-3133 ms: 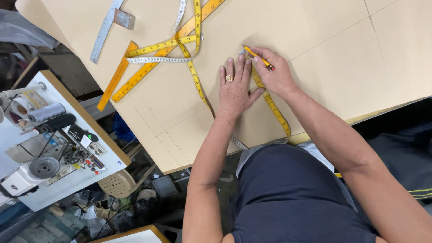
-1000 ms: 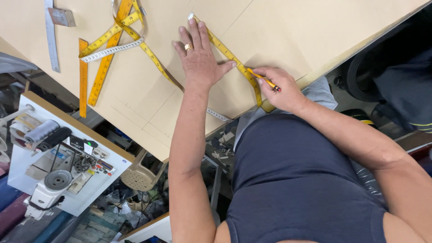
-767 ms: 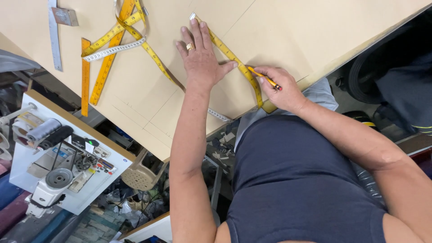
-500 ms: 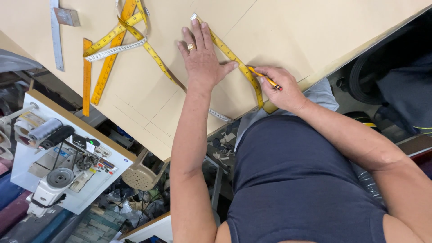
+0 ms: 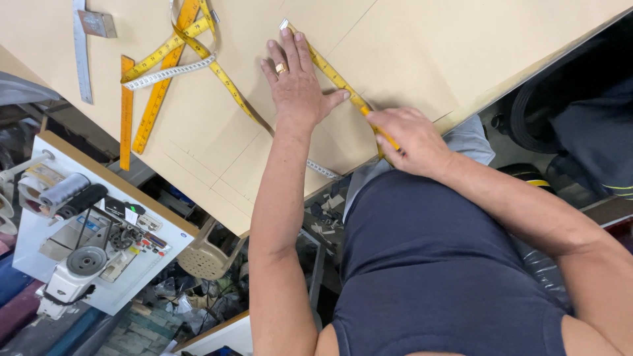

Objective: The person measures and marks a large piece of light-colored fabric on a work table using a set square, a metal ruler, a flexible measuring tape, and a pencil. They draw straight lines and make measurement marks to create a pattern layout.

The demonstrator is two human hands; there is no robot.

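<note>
Your left fingers (image 5: 290, 56) lie spread and flat, pinning the yellow tape (image 5: 336, 79) to the tan sheet (image 5: 422, 46) on the tabletop. Your left hand (image 5: 298, 89) grips nothing, forearm straight. Your right hand (image 5: 409, 140) is curled shut over the tape's near end by the sheet's edge, wrist bent inward.

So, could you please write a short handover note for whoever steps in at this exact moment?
Left hand: flat, palm down, pinning the yellow tape measure to the tan pattern paper.
Right hand: closed at the tape's near end by the table edge; what it grips is hidden.
The tape's metal tip lies just beyond the left fingertips.
Aside, upper left: orange rulers and a metal square.
Pencil lines already cross the paper; any mark at the right hand cannot be seen.
</note>
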